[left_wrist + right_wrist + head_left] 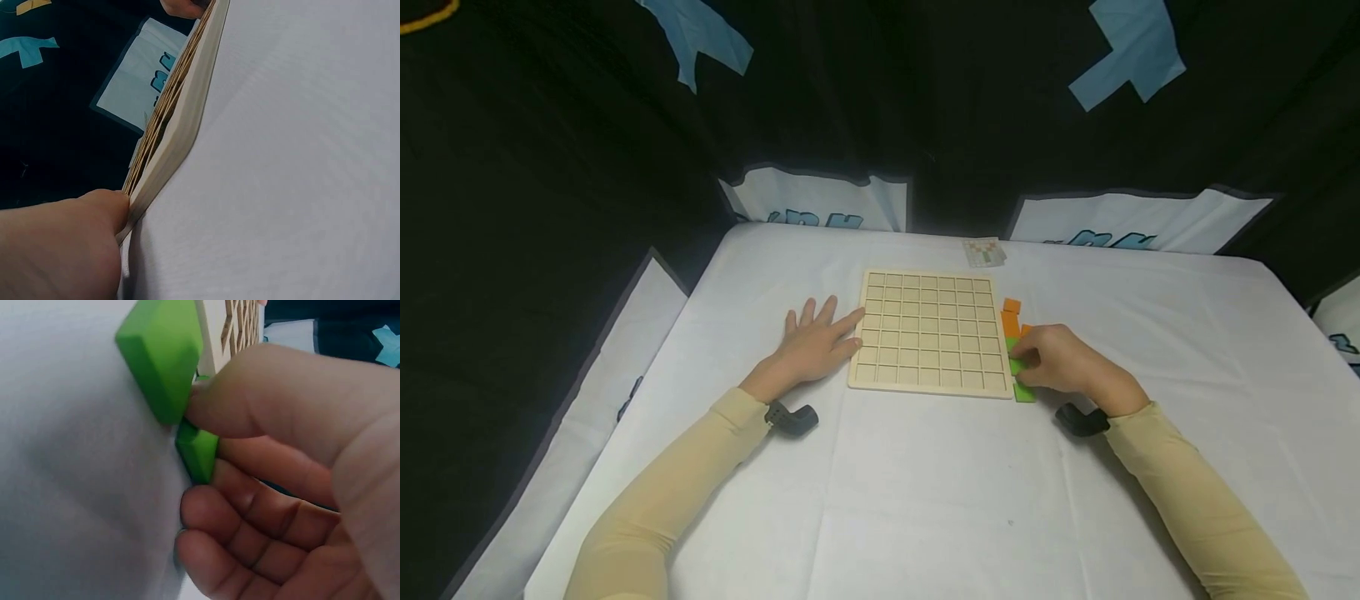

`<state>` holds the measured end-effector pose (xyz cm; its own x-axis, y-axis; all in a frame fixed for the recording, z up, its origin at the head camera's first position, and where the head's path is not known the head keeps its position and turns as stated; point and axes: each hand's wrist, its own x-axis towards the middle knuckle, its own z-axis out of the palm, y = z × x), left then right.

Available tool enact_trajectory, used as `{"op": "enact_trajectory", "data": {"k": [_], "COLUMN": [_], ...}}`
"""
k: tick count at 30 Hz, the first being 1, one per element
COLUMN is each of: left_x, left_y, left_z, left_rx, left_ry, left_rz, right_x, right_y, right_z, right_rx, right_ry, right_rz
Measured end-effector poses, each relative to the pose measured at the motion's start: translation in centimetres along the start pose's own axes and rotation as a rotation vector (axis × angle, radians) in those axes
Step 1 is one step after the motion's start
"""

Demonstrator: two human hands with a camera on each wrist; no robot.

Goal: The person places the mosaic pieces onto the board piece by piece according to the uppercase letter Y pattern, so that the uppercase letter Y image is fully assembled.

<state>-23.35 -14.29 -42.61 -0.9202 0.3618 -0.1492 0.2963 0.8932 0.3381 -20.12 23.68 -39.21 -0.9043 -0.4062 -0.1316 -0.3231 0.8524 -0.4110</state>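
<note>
A light wooden board (929,333) with a grid of square recesses lies on the white table. My left hand (814,348) lies spread at its left edge, thumb and index finger touching the rim; in the left wrist view the thumb (103,209) meets the board's side. Just off the board's right edge my right hand (1058,360) pinches a small green tile (199,453) between curled fingers and thumb, low by the tabletop. A second green tile (164,359) lies closer to the right wrist camera. Beyond the right hand are orange tiles (1011,323), partly covered by the fingers.
A small printed card (983,252) with a coloured grid lies behind the board, near the table's (925,500) back edge. Dark curtains (925,108) with blue tape patches (1131,50) surround the table. A black wrist camera (1082,419) sits under the right wrist, another (793,419) under the left.
</note>
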Motion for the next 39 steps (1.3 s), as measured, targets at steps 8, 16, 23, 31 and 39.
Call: {"op": "enact_trajectory", "data": {"k": [8,16,23,31,39], "left_x": [0.0,0.0,0.0,0.1,0.2], "left_y": [-0.3,-0.2,0.0,0.0,-0.3], "left_z": [0.2,0.6,0.4,0.2,0.2], "left_rx": [0.006,0.013,0.023,0.013,0.001], "left_ry": [0.002,-0.003,-0.007,-0.011,0.0], "left_rz": [0.002,-0.004,-0.015,-0.005,0.002], "right_x": [0.1,1.2,2.9,4.7,5.9], "right_y": [0.2,-1.3,-3.3,-5.6,-7.1], "right_z": [-0.2,-0.5,-0.5,-0.1,1.3], "right_rx": [-0.009,-0.01,-0.008,0.007,0.023], "right_ry": [0.069,0.081,0.099,0.033,0.023], "right_rz": [-0.05,-0.114,-0.23,-0.269,-0.31]}}
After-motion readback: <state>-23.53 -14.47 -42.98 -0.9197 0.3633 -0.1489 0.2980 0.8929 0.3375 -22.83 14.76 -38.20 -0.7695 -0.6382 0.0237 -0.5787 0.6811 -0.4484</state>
